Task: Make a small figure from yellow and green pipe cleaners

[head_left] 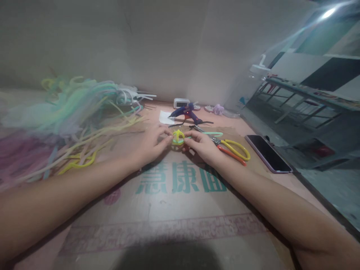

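Note:
Both hands meet at the middle of the table over a sheet of cardboard (168, 210). My left hand (153, 144) and my right hand (201, 146) pinch a small looped shape of yellow and green pipe cleaners (178, 138) between their fingertips. Both hands have their fingers closed on it. A green pipe cleaner (213, 134) trails off to the right from the shape, past my right hand. Yellow-handled scissors (234, 149) lie just right of my right hand.
A big heap of pastel pipe cleaners (70, 112) fills the left side. A blue glue gun (187, 113) with a red light stands behind the hands, on white paper (165, 117). A phone (268, 153) lies near the table's right edge. A wall rises at the back.

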### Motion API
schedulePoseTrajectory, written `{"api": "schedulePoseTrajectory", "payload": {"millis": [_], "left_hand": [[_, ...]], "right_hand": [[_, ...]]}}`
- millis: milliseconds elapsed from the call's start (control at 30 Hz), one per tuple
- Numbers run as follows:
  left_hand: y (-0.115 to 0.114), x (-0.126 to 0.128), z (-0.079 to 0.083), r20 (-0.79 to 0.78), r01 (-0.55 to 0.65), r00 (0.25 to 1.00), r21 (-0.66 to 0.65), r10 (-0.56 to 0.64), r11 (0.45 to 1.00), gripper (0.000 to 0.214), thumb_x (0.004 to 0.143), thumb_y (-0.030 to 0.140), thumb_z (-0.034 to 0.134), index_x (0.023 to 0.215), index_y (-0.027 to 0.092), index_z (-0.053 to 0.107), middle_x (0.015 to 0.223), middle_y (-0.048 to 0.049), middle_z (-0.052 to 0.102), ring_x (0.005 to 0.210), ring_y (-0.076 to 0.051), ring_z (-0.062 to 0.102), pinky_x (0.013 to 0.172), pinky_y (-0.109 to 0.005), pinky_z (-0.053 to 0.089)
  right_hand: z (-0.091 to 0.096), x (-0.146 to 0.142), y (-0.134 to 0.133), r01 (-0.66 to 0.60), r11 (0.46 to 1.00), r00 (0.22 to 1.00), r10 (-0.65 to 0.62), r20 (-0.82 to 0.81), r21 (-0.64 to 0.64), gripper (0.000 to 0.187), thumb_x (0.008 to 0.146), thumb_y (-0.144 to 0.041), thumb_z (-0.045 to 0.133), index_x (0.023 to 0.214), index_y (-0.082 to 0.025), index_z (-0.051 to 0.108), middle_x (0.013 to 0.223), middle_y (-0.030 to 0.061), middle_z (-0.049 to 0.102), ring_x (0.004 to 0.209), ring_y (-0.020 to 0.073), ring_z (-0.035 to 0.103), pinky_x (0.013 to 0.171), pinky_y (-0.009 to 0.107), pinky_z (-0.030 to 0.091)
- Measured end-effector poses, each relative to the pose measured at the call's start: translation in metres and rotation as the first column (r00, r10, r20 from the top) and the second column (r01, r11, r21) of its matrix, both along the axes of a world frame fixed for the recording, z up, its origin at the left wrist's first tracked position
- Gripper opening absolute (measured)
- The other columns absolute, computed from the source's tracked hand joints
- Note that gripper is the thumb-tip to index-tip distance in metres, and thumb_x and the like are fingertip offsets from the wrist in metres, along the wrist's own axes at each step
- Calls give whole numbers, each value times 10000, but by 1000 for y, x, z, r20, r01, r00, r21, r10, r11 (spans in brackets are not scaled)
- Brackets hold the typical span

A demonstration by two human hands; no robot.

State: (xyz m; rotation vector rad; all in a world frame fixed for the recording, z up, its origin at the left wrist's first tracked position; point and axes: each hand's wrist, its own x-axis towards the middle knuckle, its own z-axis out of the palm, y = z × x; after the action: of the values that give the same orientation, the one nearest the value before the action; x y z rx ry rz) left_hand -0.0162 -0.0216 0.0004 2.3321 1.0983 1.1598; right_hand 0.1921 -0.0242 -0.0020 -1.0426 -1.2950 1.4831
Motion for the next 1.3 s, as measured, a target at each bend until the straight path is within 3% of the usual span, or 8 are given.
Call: {"api": "schedulePoseTrajectory", "payload": {"millis": [100, 233, 967, 1300], "left_hand": [[6, 0, -4, -20, 29, 999, -59, -30, 998, 230, 934, 327, 532, 1020, 179, 686, 1145, -93, 626, 1141, -244, 581, 1046, -429, 442], [6, 1, -6, -84, 100, 991, -25, -102, 995, 220, 908, 327, 588, 1046, 222, 722, 1224, -77, 640, 1161, -241, 597, 1069, -436, 438], [4, 2, -6, -132, 114, 986, 55, -106, 992, 231, 925, 371, 589, 1004, 226, 751, 1167, -80, 647, 1115, -241, 613, 1020, -427, 457], [6, 2, -7, -108, 107, 989, 19, -104, 994, 200, 916, 314, 568, 972, 204, 726, 1169, -77, 649, 1103, -231, 620, 1007, -406, 467]], "right_hand": [[-1, 1, 1, -21, 999, 999, 20, -26, -32, 290, 714, -327, 798, 944, -198, 678, 695, -15, 707, 595, 98, 626, 602, 221, 512], [-1, 2, 2, -28, 999, 1000, 28, -11, -22, 301, 712, -319, 795, 964, -201, 679, 697, -21, 695, 594, 97, 619, 599, 225, 509], [-3, 2, 4, -43, 998, 995, 38, 96, 47, 286, 726, -316, 759, 965, -192, 663, 635, -33, 662, 600, 108, 613, 611, 235, 502], [-4, 3, 5, -67, 996, 991, 60, 116, 59, 310, 731, -330, 766, 983, -190, 654, 683, -13, 694, 627, 122, 629, 615, 247, 505]]}}
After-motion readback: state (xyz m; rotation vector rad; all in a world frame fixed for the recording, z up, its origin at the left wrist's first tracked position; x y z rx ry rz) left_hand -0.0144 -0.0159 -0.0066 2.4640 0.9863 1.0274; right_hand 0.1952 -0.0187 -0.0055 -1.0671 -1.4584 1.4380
